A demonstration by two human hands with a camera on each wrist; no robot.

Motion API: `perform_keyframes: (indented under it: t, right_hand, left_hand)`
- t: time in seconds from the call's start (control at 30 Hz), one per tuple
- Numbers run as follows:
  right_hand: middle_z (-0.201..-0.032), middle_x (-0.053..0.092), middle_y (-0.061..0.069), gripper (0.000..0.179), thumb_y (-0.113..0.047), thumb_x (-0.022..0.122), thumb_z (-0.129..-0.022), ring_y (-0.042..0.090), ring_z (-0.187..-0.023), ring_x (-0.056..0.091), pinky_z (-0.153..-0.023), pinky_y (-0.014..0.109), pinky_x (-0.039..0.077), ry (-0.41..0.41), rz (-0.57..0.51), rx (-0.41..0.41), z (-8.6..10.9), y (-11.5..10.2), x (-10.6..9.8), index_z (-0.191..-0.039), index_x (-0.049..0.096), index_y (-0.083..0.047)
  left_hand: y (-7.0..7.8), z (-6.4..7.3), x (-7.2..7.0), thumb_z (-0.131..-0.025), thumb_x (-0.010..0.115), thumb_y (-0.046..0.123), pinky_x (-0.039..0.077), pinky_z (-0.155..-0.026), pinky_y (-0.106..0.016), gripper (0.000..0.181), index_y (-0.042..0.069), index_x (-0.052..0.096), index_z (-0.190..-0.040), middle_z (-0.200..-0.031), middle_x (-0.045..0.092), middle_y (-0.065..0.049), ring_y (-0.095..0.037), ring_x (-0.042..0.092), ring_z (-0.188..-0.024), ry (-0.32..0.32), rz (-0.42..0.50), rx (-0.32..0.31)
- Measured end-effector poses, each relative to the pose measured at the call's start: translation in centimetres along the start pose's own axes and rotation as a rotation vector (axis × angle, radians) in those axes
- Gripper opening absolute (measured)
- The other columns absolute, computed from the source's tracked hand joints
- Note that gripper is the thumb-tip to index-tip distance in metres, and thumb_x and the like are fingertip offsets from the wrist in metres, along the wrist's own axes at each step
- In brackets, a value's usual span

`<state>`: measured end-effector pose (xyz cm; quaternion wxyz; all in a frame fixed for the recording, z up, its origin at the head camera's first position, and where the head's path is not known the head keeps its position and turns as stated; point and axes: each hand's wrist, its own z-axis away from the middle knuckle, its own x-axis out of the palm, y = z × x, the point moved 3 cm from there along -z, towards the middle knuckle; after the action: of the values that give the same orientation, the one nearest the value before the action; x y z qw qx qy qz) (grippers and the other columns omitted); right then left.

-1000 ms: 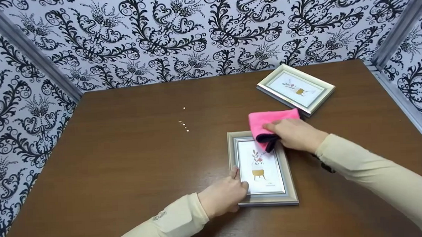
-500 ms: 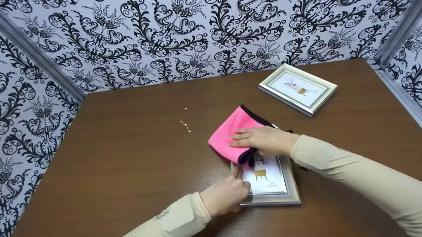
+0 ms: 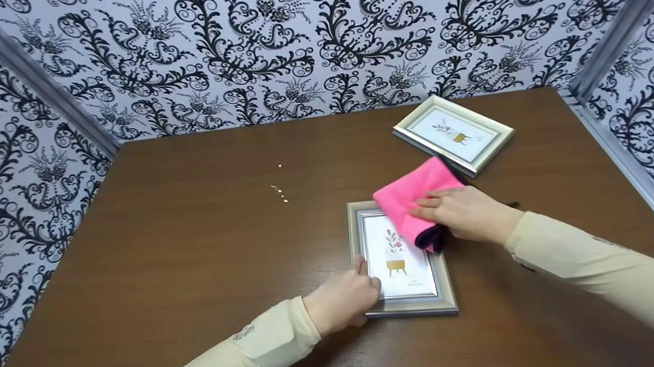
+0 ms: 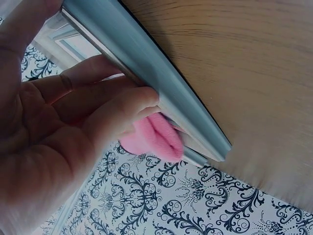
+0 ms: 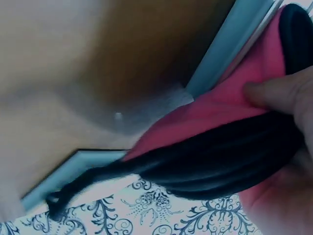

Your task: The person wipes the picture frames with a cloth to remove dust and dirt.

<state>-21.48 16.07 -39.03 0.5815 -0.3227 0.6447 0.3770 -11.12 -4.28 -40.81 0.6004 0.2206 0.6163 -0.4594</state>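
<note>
A silver-edged picture frame (image 3: 446,280), showing a potted plant print, lies flat on the brown table (image 3: 208,249). My left hand (image 3: 343,299) holds its lower left edge; in the left wrist view the thumb (image 4: 144,98) sits against the rim and other fingers reach over it. My right hand (image 3: 469,213) grips a folded pink cloth (image 3: 410,193) with black trim, its fingers spread over the top. In the right wrist view the thumb (image 5: 269,93) presses into the pink cloth. The cloth covers the frame's upper right corner.
A second, similar picture frame (image 3: 426,110) lies angled at the back right, just beyond the cloth. Several small pale specks (image 3: 279,191) mark the table left of centre. Patterned walls (image 3: 255,60) close off the back and sides.
The right hand and cloth swept left across the frame's upper part, then back right and slightly up, baring the upper left corner again. The left hand stays on the frame's edge.
</note>
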Motion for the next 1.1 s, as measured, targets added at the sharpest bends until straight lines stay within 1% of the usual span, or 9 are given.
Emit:
perform_keyframes:
  t: [0.1,0.17,0.3,0.5,0.63,0.73,0.83,1.0,1.1]
  right_hand:
    - [-0.119,0.065,0.016,0.049,0.004,0.07,-0.077,0.034,-0.107,0.062,-0.086,0.047,0.051,-0.005,0.02,0.064,0.5,-0.3,-0.2,-0.125,0.062,-0.002]
    - [-0.12,0.063,0.018,0.049,0.004,0.069,-0.076,0.035,-0.108,0.061,-0.086,0.048,0.051,-0.009,0.007,0.095,0.1,-0.7,-0.1,-0.124,0.062,0.0]
    - [-0.126,0.059,0.021,0.055,0.006,0.068,-0.074,0.039,-0.113,0.058,-0.09,0.049,0.049,-0.02,-0.045,0.097,-1.3,-1.9,0.5,-0.128,0.059,0.003]
    - [-0.136,0.052,0.02,0.059,0.005,0.068,-0.077,0.036,-0.125,0.048,-0.1,0.05,0.041,0.009,-0.206,0.007,-4.5,-3.4,1.0,-0.134,0.053,0.002]
    - [-0.144,0.044,0.017,0.063,0.009,0.064,-0.081,0.033,-0.134,0.038,-0.107,0.048,0.033,-0.051,-0.376,0.016,-6.4,-3.9,1.1,-0.141,0.047,-0.003]
    - [-0.148,0.041,0.013,0.07,0.015,0.06,-0.079,0.03,-0.137,0.033,-0.11,0.047,0.028,-0.105,-0.459,0.036,-7.2,-3.9,1.1,-0.144,0.044,-0.007]
    - [-0.148,0.04,0.01,0.073,0.015,0.061,-0.078,0.029,-0.138,0.033,-0.11,0.047,0.028,-0.121,-0.466,0.0,-7.2,-3.8,1.0,-0.145,0.043,-0.008]
    - [-0.144,0.046,0.01,0.071,0.012,0.067,-0.076,0.03,-0.134,0.039,-0.106,0.047,0.035,-0.074,-0.347,-0.102,-5.6,-2.8,1.0,-0.142,0.047,-0.006]
    - [-0.139,0.052,0.011,0.066,0.012,0.067,-0.076,0.031,-0.129,0.046,-0.101,0.047,0.04,-0.016,-0.251,-0.114,-4.1,-2.0,0.9,-0.138,0.052,-0.006]
  left_hand:
    - [0.1,-0.1,0.1,-0.069,0.085,0.037,0.054,-0.079,-0.028,0.041,0.011,0.07,-0.097,-0.097,0.069,-0.002,-0.032,0.063,-0.106,0.008,-0.005,0.009]
    - [0.0,0.0,0.1,-0.069,0.084,0.037,0.053,-0.084,-0.029,0.04,0.011,0.07,-0.097,-0.097,0.069,-0.001,-0.032,0.063,-0.105,0.013,-0.007,0.018]
    - [-0.1,0.1,0.2,-0.07,0.083,0.037,0.052,-0.086,-0.03,0.038,0.011,0.069,-0.094,-0.091,0.067,0.0,-0.03,0.063,-0.102,0.02,-0.003,0.035]
    - [-0.4,0.2,0.2,-0.069,0.084,0.035,0.054,-0.075,-0.025,0.037,0.011,0.066,-0.09,-0.092,0.066,-0.006,-0.027,0.061,-0.099,0.054,0.015,0.031]
    - [-0.4,0.2,0.3,-0.068,0.083,0.034,0.054,-0.067,-0.022,0.034,0.012,0.066,-0.087,-0.087,0.065,-0.004,-0.018,0.06,-0.085,0.078,0.011,0.038]
    - [-0.4,0.2,0.3,-0.068,0.082,0.034,0.053,-0.067,-0.022,0.033,0.011,0.066,-0.087,-0.081,0.063,0.0,-0.016,0.06,-0.081,0.082,0.005,0.045]
    - [-0.4,0.2,0.2,-0.069,0.082,0.033,0.053,-0.069,-0.022,0.032,0.011,0.066,-0.087,-0.081,0.064,0.001,-0.016,0.061,-0.081,0.074,0.019,0.044]
    - [-0.4,0.1,0.0,-0.07,0.084,0.032,0.054,-0.067,-0.021,0.031,0.012,0.066,-0.085,-0.08,0.063,0.004,-0.013,0.064,-0.071,0.056,0.055,0.057]
    - [-0.4,0.1,-0.1,-0.07,0.084,0.034,0.053,-0.08,-0.026,0.031,0.013,0.067,-0.086,-0.083,0.065,0.004,-0.015,0.067,-0.077,0.048,0.053,0.056]
